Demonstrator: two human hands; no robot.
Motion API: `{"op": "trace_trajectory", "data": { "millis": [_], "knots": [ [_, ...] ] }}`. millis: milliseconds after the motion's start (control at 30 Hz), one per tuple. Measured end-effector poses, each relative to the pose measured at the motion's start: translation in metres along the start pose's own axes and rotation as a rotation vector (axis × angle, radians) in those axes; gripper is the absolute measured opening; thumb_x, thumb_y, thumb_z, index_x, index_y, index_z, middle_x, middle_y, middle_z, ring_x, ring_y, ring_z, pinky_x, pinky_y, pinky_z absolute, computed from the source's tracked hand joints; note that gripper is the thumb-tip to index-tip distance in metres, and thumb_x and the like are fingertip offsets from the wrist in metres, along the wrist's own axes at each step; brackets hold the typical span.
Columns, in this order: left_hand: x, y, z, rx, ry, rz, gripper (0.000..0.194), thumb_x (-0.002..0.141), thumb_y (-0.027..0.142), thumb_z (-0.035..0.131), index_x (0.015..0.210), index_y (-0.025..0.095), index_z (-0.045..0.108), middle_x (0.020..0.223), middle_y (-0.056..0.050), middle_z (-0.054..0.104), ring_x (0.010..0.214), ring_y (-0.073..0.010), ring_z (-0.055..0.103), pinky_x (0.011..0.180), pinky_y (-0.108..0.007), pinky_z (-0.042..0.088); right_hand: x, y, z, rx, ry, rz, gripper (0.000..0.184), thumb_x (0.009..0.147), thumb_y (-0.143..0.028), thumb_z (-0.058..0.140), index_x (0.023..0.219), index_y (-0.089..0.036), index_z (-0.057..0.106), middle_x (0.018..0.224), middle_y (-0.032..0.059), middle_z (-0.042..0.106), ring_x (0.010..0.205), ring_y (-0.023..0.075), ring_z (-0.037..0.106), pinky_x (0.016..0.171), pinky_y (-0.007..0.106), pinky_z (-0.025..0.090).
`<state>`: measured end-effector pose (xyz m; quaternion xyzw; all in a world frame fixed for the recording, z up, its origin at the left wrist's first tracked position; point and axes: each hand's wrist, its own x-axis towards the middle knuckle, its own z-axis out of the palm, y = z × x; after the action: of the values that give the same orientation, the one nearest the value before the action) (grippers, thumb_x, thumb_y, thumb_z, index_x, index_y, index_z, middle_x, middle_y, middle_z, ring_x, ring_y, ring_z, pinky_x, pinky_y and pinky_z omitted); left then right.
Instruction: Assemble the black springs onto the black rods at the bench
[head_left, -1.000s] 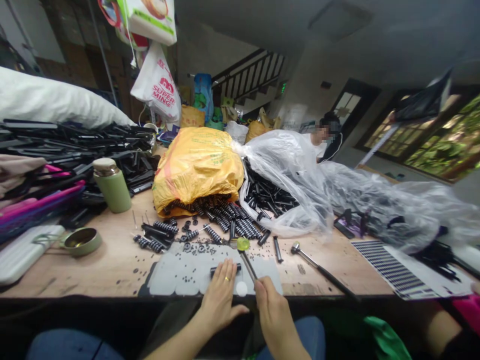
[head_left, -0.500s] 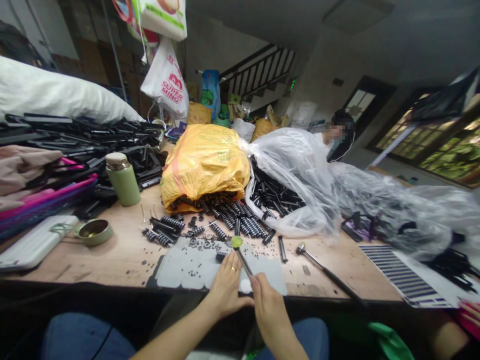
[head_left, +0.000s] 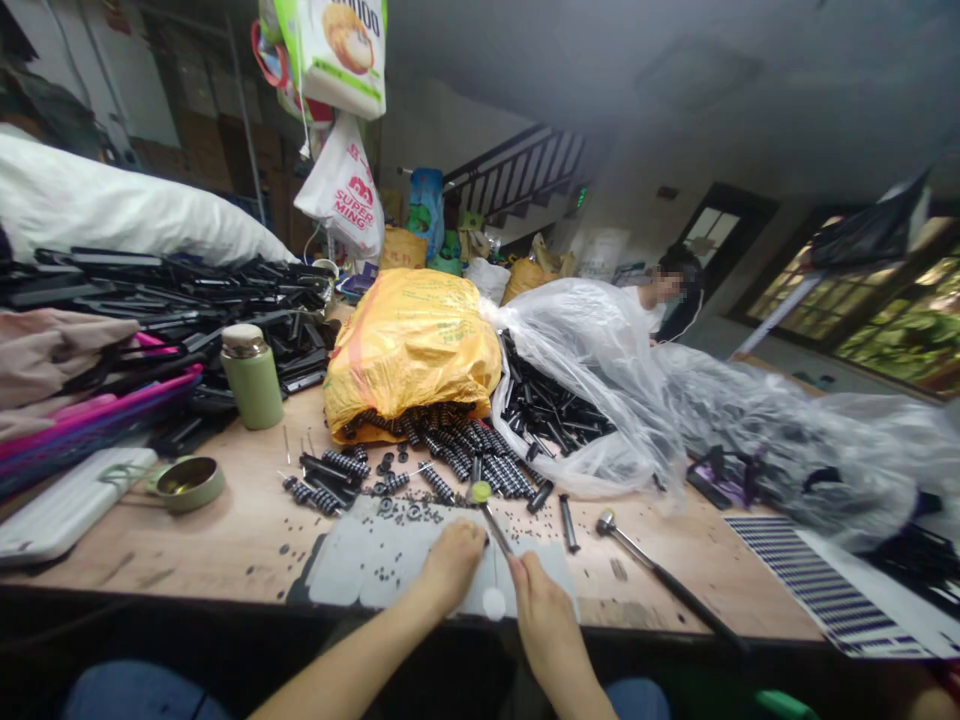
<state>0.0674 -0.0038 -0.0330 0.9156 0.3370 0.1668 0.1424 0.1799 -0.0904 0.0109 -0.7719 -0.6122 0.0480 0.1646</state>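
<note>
Fingers of the right hand (head_left: 546,605) wrap closely round the handle of a hammer (head_left: 498,527), whose long axis runs forward and slightly left from them to a yellow-green head (head_left: 481,492). Just left of the hammer's shaft, the left hand (head_left: 454,562) is curled in over the grey mat (head_left: 345,560), and I cannot tell whether its fingers hold anything. Half a second ago those left fingers reach out nearly straight with a dark tube showing beside their tips; now they are bunched, and I cannot make out the tube.
</note>
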Motion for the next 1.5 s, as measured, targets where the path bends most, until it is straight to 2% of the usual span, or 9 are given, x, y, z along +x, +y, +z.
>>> {"op": "trace_trajectory", "data": {
  "millis": [133,367,533,633,767,867,1033,1300,1500],
  "knots": [
    [0.016,-0.015,-0.028,-0.039,0.070,-0.190,0.022,0.083,0.025,0.043,0.099,0.018,0.057,0.094,-0.008,0.060,0.090,-0.0207,0.056,0.080,-0.031,0.044,0.007,0.045,0.008,-0.102,0.050,0.074,0.038,0.093,-0.043,0.018,0.074,-0.023,0.045,0.062,0.0019,0.062,0.060,0.0209,0.062,0.050,0.026,0.032],
    [0.105,-0.132,-0.086,-0.028,0.321,-0.829,0.033,0.080,0.016,0.039,0.109,0.001,0.042,0.100,-0.028,0.055,0.091,-0.0325,0.059,0.074,-0.040,0.045,0.010,0.086,0.046,-0.215,0.126,0.023,0.029,0.090,-0.033,0.035,0.067,-0.022,0.049,0.071,0.0042,0.060,0.070,0.0211,0.059,0.062,0.029,0.040],
    [0.121,-0.162,-0.085,-0.116,0.339,-0.828,0.029,0.073,0.007,0.045,0.101,0.005,0.043,0.089,-0.020,0.061,0.081,-0.0302,0.061,0.066,-0.036,0.044,0.075,0.076,0.016,-0.156,0.128,-0.108,0.017,0.089,-0.027,0.039,0.087,-0.020,0.056,0.089,0.0049,0.060,0.087,0.0178,0.055,0.075,0.027,0.042],
    [0.115,-0.166,-0.085,-0.205,0.360,-0.775,0.026,0.072,0.009,0.048,0.098,0.009,0.045,0.087,-0.015,0.062,0.083,-0.0284,0.061,0.069,-0.035,0.045,0.146,0.079,-0.009,-0.192,0.120,0.009,0.021,0.090,-0.023,0.036,0.093,-0.018,0.056,0.098,0.0070,0.059,0.095,0.0166,0.053,0.083,0.027,0.040],
    [0.093,-0.158,-0.085,-0.378,0.379,-0.720,0.033,0.072,0.012,0.047,0.105,0.015,0.044,0.075,-0.005,0.062,0.071,-0.0194,0.063,0.063,-0.027,0.047,0.223,0.099,-0.012,-0.207,0.040,0.185,0.020,0.088,-0.026,0.045,0.100,-0.013,0.056,0.103,0.0094,0.058,0.097,0.0199,0.054,0.081,0.036,0.044],
    [0.066,-0.135,-0.081,-0.653,0.345,-0.692,0.030,0.071,0.017,0.048,0.100,0.016,0.046,0.054,0.004,0.053,0.048,-0.0137,0.056,0.046,-0.022,0.044,0.243,0.113,-0.003,-0.181,-0.052,0.225,0.026,0.086,-0.032,0.051,0.106,-0.016,0.053,0.106,0.0051,0.057,0.091,0.0165,0.057,0.078,0.037,0.048],
    [0.026,-0.082,-0.077,-1.222,0.293,-0.671,0.031,0.061,0.028,0.060,0.087,0.017,0.048,0.052,0.008,0.049,0.036,-0.0066,0.043,0.033,-0.016,0.031,0.229,0.123,-0.004,-0.125,-0.002,0.208,0.024,0.086,-0.032,0.051,0.102,-0.014,0.055,0.103,0.0051,0.059,0.090,0.0165,0.057,0.080,0.037,0.047],
    [0.029,-0.030,-0.066,-1.317,0.315,-0.671,0.037,0.060,0.037,0.062,0.089,0.015,0.052,0.056,0.007,0.050,0.033,-0.0039,0.041,0.031,-0.015,0.026,0.178,0.122,-0.017,-0.031,0.172,0.140,0.029,0.088,-0.020,0.033,0.099,-0.014,0.059,0.100,0.0073,0.064,0.094,0.0151,0.058,0.081,0.023,0.039],
    [0.026,-0.013,-0.061,-1.277,0.319,-0.665,0.037,0.061,0.040,0.061,0.086,0.015,0.053,0.058,0.006,0.051,0.034,-0.0041,0.042,0.031,-0.015,0.027,0.199,0.103,-0.005,-0.020,0.157,0.212,0.028,0.088,-0.033,0.042,0.101,-0.013,0.058,0.100,0.0088,0.062,0.095,0.0166,0.056,0.082,0.028,0.041]
  ]
}}
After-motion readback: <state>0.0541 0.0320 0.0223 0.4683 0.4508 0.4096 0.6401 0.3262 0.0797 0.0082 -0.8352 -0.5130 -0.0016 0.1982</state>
